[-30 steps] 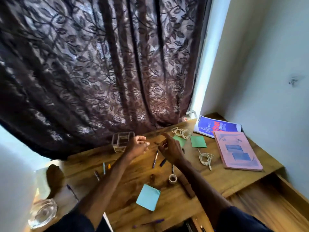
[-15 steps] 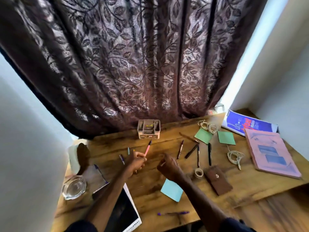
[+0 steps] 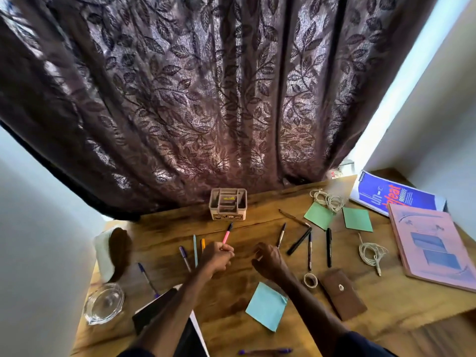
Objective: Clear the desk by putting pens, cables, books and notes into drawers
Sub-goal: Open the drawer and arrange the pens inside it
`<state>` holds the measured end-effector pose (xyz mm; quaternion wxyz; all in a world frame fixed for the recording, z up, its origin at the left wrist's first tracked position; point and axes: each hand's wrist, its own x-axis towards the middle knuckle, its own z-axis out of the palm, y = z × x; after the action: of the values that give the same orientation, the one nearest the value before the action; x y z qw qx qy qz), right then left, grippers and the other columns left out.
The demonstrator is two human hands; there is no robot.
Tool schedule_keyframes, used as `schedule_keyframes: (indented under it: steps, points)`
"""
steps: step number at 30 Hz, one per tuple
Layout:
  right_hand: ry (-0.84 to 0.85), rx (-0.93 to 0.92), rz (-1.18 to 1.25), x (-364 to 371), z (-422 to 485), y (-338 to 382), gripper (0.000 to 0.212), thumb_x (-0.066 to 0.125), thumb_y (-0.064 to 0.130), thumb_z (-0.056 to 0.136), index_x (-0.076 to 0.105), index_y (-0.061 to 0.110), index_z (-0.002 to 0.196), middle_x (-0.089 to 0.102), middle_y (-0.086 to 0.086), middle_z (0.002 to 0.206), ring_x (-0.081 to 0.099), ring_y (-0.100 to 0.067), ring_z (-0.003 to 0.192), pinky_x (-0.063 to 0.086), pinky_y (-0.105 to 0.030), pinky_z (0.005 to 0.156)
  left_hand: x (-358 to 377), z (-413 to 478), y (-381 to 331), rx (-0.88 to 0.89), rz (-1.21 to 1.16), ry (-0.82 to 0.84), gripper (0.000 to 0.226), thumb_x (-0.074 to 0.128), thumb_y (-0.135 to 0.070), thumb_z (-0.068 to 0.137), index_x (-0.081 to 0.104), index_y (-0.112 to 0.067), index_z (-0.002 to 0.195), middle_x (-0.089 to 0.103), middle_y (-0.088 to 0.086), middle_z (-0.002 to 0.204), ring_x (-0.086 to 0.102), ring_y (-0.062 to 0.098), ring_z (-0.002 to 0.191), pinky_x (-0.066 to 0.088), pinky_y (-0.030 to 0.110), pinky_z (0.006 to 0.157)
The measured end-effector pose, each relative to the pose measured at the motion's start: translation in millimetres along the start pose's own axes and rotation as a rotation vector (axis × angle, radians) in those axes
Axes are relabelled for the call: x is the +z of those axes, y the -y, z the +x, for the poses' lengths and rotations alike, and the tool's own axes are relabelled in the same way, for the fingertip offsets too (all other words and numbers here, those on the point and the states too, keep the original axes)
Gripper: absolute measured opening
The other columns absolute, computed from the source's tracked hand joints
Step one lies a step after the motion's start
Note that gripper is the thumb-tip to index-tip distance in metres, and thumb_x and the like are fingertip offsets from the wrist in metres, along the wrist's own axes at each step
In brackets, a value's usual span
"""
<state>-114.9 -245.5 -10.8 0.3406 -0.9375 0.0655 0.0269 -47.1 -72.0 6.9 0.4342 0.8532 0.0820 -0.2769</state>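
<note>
At the near edge of the desk point(image 3: 386, 315) lies a purple pen point(image 3: 265, 351), and a little further in a blue note point(image 3: 268, 306) rests flat beside the right forearm. In the middle, the left hand point(image 3: 216, 258) pinches a pink pen point(image 3: 227, 234) between thumb and fingers, its dark cap pointing toward the far edge. The right hand point(image 3: 268, 258) hovers next to it with fingers curled loosely; I cannot tell if it holds something small. To the right of the hands several dark pens point(image 3: 328, 247) lie apart on the wood, and near the right edge a white cable point(image 3: 372, 253) sits in a loose coil. Toward the far right corner are two green notes point(image 3: 356, 219) and two books point(image 3: 432, 251). The pens seem light, stiff and smooth, so they may roll; it is better to take them at the middle of the barrel. The cable is soft and should be gathered as a whole coil.
</note>
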Motion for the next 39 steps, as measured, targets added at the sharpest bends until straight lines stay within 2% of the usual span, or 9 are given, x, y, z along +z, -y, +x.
schedule_keyframes:
  steps: [13,18,22,26,30,32,34,37,39]
  points:
    - [-0.007,0.076,-0.017,1.5,31.5,-26.5,0.025,0.067,0.007,0.087,0.066,-0.005,0.109,0.072,-0.016,0.100,0.070,-0.031,0.088,0.056,-0.043,0.074,25.9,41.1,-14.5,-0.019,0.089,0.061,0.008,0.068,-0.018,0.094,0.073,-0.021,0.099,0.075,-0.002,0.093,0.072,0.009,0.079,0.048,0.014,0.050]
    - [0.054,0.029,-0.040,22.4,39.2,-13.0,0.029,0.067,0.011,0.091,0.065,-0.006,0.113,0.071,-0.019,0.101,0.069,-0.034,0.089,0.056,-0.044,0.073,18.6,48.6,7.1,-0.005,0.114,0.042,0.009,0.065,-0.012,0.096,0.071,-0.018,0.100,0.075,0.003,0.101,0.068,0.010,0.077,0.048,0.017,0.054]
    - [0.157,-0.028,-0.075,42.7,51.3,6.5,0.033,0.063,0.021,0.096,0.065,-0.002,0.120,0.069,-0.015,0.112,0.067,-0.029,0.099,0.052,-0.034,0.080,-7.3,55.2,27.2,0.022,0.157,-0.051,0.012,0.067,-0.015,0.095,0.072,-0.019,0.105,0.073,-0.001,0.107,0.070,0.012,0.092,0.055,0.021,0.069]
    - [0.190,-0.021,-0.008,58.3,68.2,31.3,0.022,0.067,0.014,0.092,0.072,-0.004,0.103,0.072,-0.019,0.102,0.069,-0.033,0.093,0.050,-0.033,0.075,-38.8,59.2,49.5,0.083,0.118,-0.263,0.009,0.069,-0.005,0.088,0.073,-0.009,0.095,0.074,0.008,0.100,0.069,0.024,0.099,0.056,0.042,0.091]
    - [0.235,0.026,-0.055,76.4,83.1,61.8,0.038,0.051,0.033,0.102,0.060,0.007,0.129,0.063,-0.012,0.128,0.060,-0.027,0.120,0.047,-0.035,0.103,-66.3,57.4,74.3,0.151,0.102,-0.373,0.004,0.069,0.003,0.086,0.066,0.001,0.085,0.068,0.014,0.086,0.066,0.033,0.089,0.052,0.044,0.083]
    - [0.238,0.064,-0.120,88.9,91.7,72.7,0.043,0.050,0.031,0.102,0.053,0.008,0.138,0.053,-0.013,0.140,0.050,-0.028,0.132,0.039,-0.034,0.112,-74.8,53.7,86.2,0.199,0.128,-0.399,0.009,0.070,0.002,0.086,0.063,-0.001,0.082,0.058,0.009,0.081,0.058,0.028,0.085,0.042,0.035,0.081]
    - [0.244,0.053,-0.153,100.7,98.3,81.2,0.040,0.048,0.030,0.102,0.055,0.006,0.134,0.055,-0.015,0.137,0.052,-0.031,0.130,0.044,-0.036,0.109,-77.6,50.4,94.4,0.254,0.216,-0.406,0.011,0.070,0.000,0.086,0.061,-0.002,0.079,0.053,0.007,0.079,0.052,0.025,0.082,0.033,0.028,0.077]
    - [0.262,0.074,-0.119,112.3,101.2,88.6,0.034,0.057,0.035,0.100,0.061,0.009,0.122,0.063,-0.010,0.124,0.061,-0.024,0.114,0.053,-0.038,0.095,-74.5,50.0,98.7,0.270,0.199,-0.397,0.026,0.073,-0.002,0.083,0.052,-0.014,0.073,0.055,0.009,0.073,0.054,0.028,0.076,0.040,0.036,0.076]
    - [0.263,0.110,-0.131,117.1,101.7,90.5,0.029,0.064,0.035,0.095,0.064,0.013,0.115,0.065,-0.005,0.119,0.063,-0.019,0.108,0.056,-0.035,0.091,-71.3,50.6,99.2,0.270,0.154,-0.407,0.031,0.075,-0.002,0.080,0.049,-0.017,0.073,0.054,0.006,0.071,0.051,0.023,0.072,0.034,0.026,0.072]
